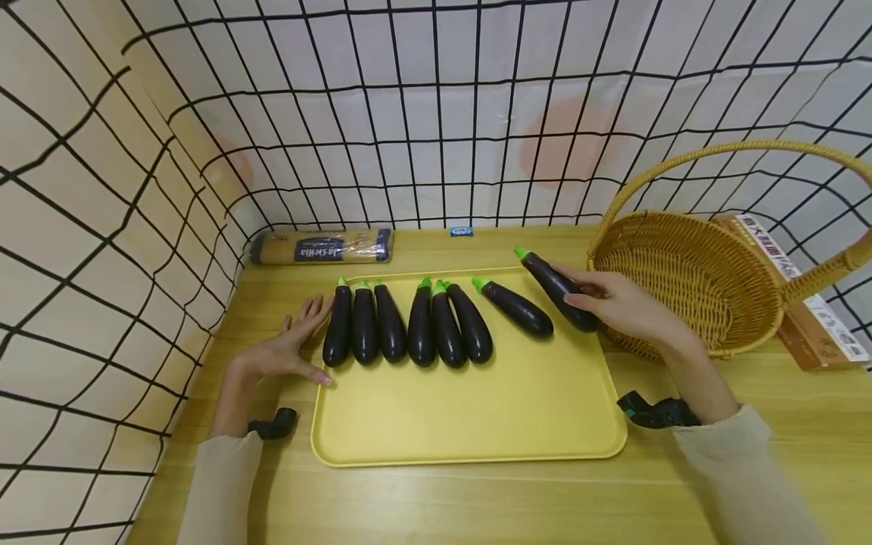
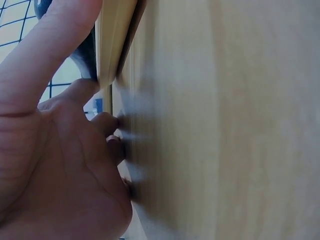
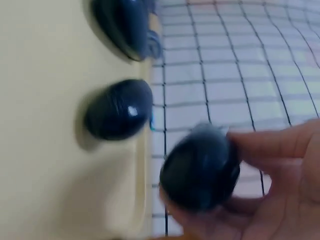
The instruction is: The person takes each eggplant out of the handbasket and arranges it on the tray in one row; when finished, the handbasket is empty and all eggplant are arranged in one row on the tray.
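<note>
My right hand (image 1: 623, 303) grips a dark purple eggplant (image 1: 555, 288) with a green stem, held over the right end of a yellow tray (image 1: 470, 424). In the right wrist view the held eggplant (image 3: 202, 167) shows its rounded end between thumb and fingers, slightly blurred. A single eggplant (image 1: 514, 308) lies slanted on the tray just left of it. Further left, several eggplants (image 1: 422, 325) lie side by side, stems toward the back. My left hand (image 1: 282, 352) rests at the tray's left edge with fingers spread, beside the leftmost eggplant (image 1: 338, 325).
A wicker basket (image 1: 681, 284) with a tall handle stands right of the tray, close to my right hand. Behind it lies a brown and white box (image 1: 811, 318). A plastic-wrapped package (image 1: 323, 247) lies behind the tray. Black wire mesh (image 1: 443, 113) bounds the table's back and sides.
</note>
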### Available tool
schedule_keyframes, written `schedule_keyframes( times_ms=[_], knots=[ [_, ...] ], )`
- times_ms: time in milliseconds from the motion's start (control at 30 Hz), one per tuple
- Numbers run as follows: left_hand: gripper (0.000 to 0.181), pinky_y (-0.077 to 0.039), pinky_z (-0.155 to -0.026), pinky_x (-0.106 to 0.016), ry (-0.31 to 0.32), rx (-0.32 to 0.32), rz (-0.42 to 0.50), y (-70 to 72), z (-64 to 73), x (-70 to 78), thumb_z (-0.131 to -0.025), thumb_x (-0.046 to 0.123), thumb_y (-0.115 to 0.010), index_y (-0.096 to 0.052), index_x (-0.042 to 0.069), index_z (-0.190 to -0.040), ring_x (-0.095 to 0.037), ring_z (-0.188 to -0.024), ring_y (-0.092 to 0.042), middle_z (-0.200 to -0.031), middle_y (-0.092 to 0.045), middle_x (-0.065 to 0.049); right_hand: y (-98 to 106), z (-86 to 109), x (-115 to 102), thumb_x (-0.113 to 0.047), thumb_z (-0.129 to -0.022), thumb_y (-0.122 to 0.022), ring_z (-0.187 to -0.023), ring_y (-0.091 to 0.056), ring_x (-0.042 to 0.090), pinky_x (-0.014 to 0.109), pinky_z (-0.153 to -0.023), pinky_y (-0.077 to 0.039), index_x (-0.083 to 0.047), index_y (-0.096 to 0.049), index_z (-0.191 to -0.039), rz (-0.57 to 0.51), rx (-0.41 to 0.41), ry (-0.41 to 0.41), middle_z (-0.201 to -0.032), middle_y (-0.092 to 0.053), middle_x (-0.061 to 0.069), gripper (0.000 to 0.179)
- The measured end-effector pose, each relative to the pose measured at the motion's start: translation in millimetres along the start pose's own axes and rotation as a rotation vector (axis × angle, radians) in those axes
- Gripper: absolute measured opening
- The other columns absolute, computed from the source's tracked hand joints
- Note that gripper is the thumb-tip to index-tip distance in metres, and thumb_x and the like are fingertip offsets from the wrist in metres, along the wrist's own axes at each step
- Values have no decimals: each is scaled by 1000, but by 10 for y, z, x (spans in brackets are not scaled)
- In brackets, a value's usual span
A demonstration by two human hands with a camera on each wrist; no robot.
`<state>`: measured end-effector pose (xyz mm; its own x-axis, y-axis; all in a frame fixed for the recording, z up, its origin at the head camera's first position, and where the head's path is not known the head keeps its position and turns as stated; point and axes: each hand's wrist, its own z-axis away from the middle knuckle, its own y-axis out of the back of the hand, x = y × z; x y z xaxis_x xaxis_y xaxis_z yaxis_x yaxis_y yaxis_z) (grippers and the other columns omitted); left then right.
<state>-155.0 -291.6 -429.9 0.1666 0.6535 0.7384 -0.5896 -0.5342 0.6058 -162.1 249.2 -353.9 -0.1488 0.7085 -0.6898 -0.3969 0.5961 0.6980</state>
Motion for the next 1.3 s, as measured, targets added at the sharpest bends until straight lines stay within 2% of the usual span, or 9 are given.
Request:
schedule_keyframes(
  times_ms=[67, 133, 267, 400, 433, 600, 933, 1167, 1300],
  knots=[
    [138, 27, -117, -70, -4, 0, 7, -4, -3, 1, -75, 31, -94, 8, 12, -167, -44, -153, 34, -168, 30, -22, -64, -114, -48, -27, -108, -55, -90, -58, 29, 31, -69, -46, -22, -36, -162, 34, 2, 16, -158, -46, 27, 57],
    [138, 27, -117, -70, -4, 0, 6, -11, 5, 0, -75, 32, -93, 8, 12, -167, -44, -153, 34, -168, 30, -22, -128, -217, -77, -22, -108, -54, -89, -59, 32, 32, -67, -44, -19, -38, -161, 65, -20, 21, -158, -45, 27, 56],
    [138, 27, -117, -70, -3, -2, 4, -24, 27, 3, -75, 32, -93, 8, 12, -166, -45, -153, 34, -167, 30, -22, -265, -362, -62, -15, -107, -54, -100, -59, 32, 34, -75, -45, -13, -43, -158, 64, -99, 38, -153, -51, 29, 52],
    [138, 27, -117, -70, -13, 7, 0, -35, 36, 1, -75, 31, -94, 8, 12, -167, -44, -152, 35, -167, 30, -23, -404, -414, -24, -14, -106, -55, -94, -59, 29, 32, -75, -47, -8, -44, -157, -15, -154, 51, -146, -56, 30, 52],
    [138, 27, -117, -70, -16, 11, -5, -35, 37, 0, -74, 31, -94, 7, 12, -167, -44, -153, 35, -167, 29, -24, -436, -417, -20, -14, -106, -55, -106, -62, 30, 32, -79, -49, -7, -44, -157, -28, -151, 66, -147, -55, 30, 52],
    [139, 26, -117, -71, -22, 25, -24, -23, 24, -4, -74, 30, -94, 7, 12, -167, -45, -153, 34, -167, 28, -25, -550, -419, -11, -15, -107, -55, -123, -63, 44, 37, -86, -55, -7, -43, -157, -59, -97, 77, -145, -56, 32, 52],
    [138, 27, -116, -71, -11, 17, 0, -32, 40, -5, -74, 30, -94, 8, 12, -166, -44, -152, 35, -167, 30, -25, -614, -403, 6, -24, -107, -55, -120, -65, 45, 33, -78, -54, -2, -41, -157, -24, -83, -3, -136, -61, 36, 56],
    [138, 27, -116, -71, -16, 21, -3, -27, 27, -3, -74, 30, -94, 8, 12, -167, -44, -153, 35, -167, 29, -24, -617, -341, -8, -27, -108, -54, -81, -62, 23, 29, -62, -47, -4, -34, -161, -1, -73, -18, -119, -70, 29, 61],
    [138, 26, -117, -72, -17, 10, -20, -16, -1, -3, -75, 33, -94, 8, 12, -167, -45, -153, 34, -167, 29, -24, -590, -315, -8, -28, -108, -54, -93, -67, 25, 29, -66, -48, -4, -36, -160, 23, -68, 12, -121, -70, 28, 60]
  ],
)
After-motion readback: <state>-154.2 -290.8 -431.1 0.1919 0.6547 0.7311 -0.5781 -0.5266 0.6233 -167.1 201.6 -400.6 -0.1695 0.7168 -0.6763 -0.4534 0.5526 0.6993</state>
